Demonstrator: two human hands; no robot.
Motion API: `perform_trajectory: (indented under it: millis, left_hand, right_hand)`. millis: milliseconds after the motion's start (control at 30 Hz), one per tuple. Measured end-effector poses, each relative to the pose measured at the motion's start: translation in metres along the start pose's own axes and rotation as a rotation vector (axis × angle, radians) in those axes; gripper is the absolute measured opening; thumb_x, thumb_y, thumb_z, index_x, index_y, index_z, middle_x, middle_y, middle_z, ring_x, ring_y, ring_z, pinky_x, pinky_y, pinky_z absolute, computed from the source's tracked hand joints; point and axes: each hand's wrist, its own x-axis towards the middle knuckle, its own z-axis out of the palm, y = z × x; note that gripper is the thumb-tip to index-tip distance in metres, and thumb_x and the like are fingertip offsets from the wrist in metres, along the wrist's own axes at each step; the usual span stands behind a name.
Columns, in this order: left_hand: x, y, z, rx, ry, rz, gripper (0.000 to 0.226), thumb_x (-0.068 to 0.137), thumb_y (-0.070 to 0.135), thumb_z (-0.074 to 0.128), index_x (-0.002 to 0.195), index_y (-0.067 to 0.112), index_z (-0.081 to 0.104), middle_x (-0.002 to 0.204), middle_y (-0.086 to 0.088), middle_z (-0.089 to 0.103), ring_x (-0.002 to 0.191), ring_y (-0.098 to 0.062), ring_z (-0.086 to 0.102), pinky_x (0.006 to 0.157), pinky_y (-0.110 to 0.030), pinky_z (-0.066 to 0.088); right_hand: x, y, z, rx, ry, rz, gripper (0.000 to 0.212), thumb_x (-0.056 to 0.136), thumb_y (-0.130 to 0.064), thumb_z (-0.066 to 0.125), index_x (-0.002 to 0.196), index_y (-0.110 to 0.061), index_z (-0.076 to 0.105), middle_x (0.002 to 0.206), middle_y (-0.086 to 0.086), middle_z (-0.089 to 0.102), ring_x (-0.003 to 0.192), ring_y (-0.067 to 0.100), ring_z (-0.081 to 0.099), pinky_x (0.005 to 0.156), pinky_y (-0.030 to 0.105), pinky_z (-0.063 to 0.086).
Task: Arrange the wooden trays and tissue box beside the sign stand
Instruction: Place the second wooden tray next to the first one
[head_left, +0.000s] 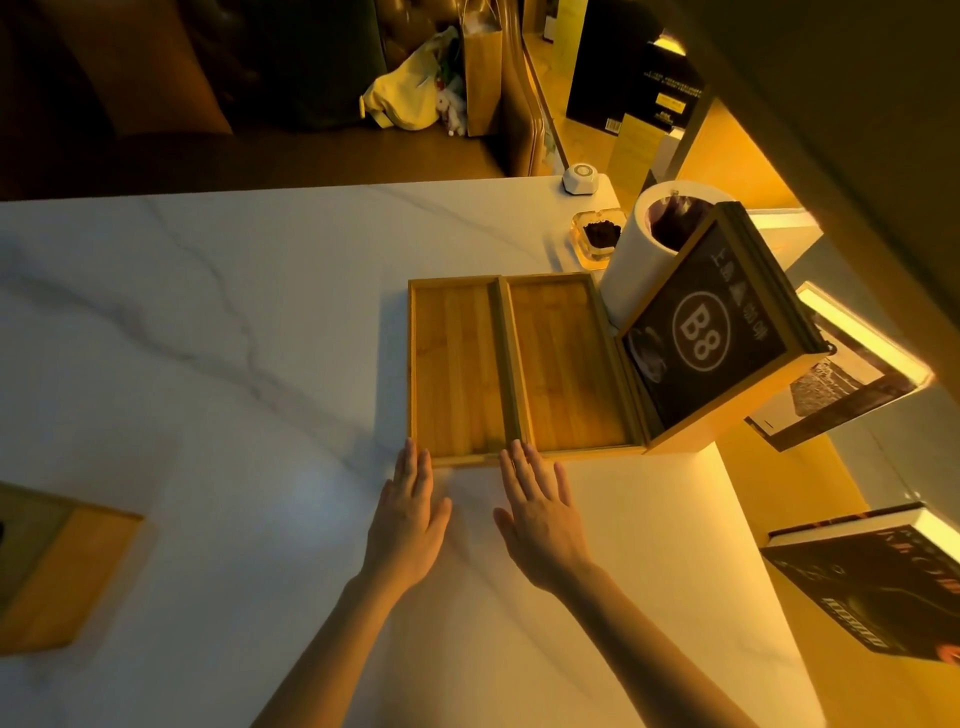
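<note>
2 wooden trays sit side by side on the white marble table (208, 322), their long inner walls touching. The left tray (454, 369) and the right tray (569, 364) lie right of the table's middle, long sides running toward 12 o'clock, and both hold nothing. At 3 o'clock of the right tray, touching its outer wall, stands the sign stand (711, 338), a wooden block tilted back, its dark face marked "B8".

Both hands lie flat, palms down, at 6 o'clock of the trays. The left hand (410, 519) has its fingers stretched out and close together, gripping nothing; its fingertips (413, 449) reach the near rim of the left tray. The right hand (540, 519) is likewise spread open and holds nothing, its fingertips (517, 452) at the near rim where the 2 trays meet. Whether the tips press the wood or only rest against it cannot be told.

At 12 o'clock of the sign stand rises a white cylindrical bin (644, 249) with a dark liner. Beside it at 9 o'clock is a glass ashtray (597, 234) holding dark grounds, and further toward 12 o'clock a small white call button (581, 179). At 8 o'clock, well apart from the trays at the table's left edge, lies a blurred wooden box (57, 566); whether it is the tissue box cannot be told.
</note>
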Motion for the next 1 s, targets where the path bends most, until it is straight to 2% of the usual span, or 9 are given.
perform_trajectory:
  millis: [200, 367, 533, 1000]
  left_hand:
    - [0.001, -0.001, 0.001, -0.030, -0.016, -0.005, 0.064, 0.091, 0.034, 0.039, 0.140, 0.013, 0.004, 0.155, -0.010, -0.004, 0.142, -0.027, 0.010, 0.112, -0.039, 0.026]
    - [0.001, -0.005, 0.001, -0.037, -0.024, 0.005, 0.065, 0.091, 0.034, 0.040, 0.141, 0.014, 0.003, 0.155, -0.008, -0.005, 0.142, -0.025, 0.008, 0.113, -0.039, 0.024]
    - [-0.001, -0.007, 0.001, -0.052, -0.028, 0.012, 0.066, 0.090, 0.032, 0.042, 0.141, 0.017, 0.003, 0.155, -0.007, -0.005, 0.142, -0.027, 0.011, 0.112, -0.041, 0.027]
    - [0.003, -0.016, -0.003, -0.081, -0.071, 0.040, 0.064, 0.090, 0.031, 0.043, 0.141, 0.018, 0.006, 0.155, -0.006, -0.003, 0.140, -0.027, 0.018, 0.108, -0.038, 0.036]
  right_hand:
    - [0.000, 0.001, -0.001, 0.026, 0.004, 0.011, 0.062, 0.095, -0.040, 0.030, 0.143, -0.020, -0.003, 0.155, 0.002, -0.009, 0.135, 0.022, -0.022, 0.112, 0.040, -0.011]
    - [-0.001, -0.002, 0.000, 0.023, 0.019, 0.011, 0.062, 0.095, -0.039, 0.030, 0.143, -0.019, -0.004, 0.145, -0.002, -0.020, 0.135, 0.023, -0.023, 0.111, 0.039, -0.012]
    - [-0.003, -0.002, 0.002, 0.039, 0.025, 0.005, 0.061, 0.096, -0.035, 0.032, 0.143, -0.017, -0.002, 0.155, 0.005, -0.009, 0.135, 0.024, -0.022, 0.111, 0.037, -0.010]
    - [-0.003, -0.010, -0.003, 0.042, 0.047, 0.031, 0.055, 0.097, -0.028, 0.032, 0.144, -0.014, 0.006, 0.156, 0.007, 0.001, 0.132, 0.019, -0.020, 0.113, 0.035, -0.005]
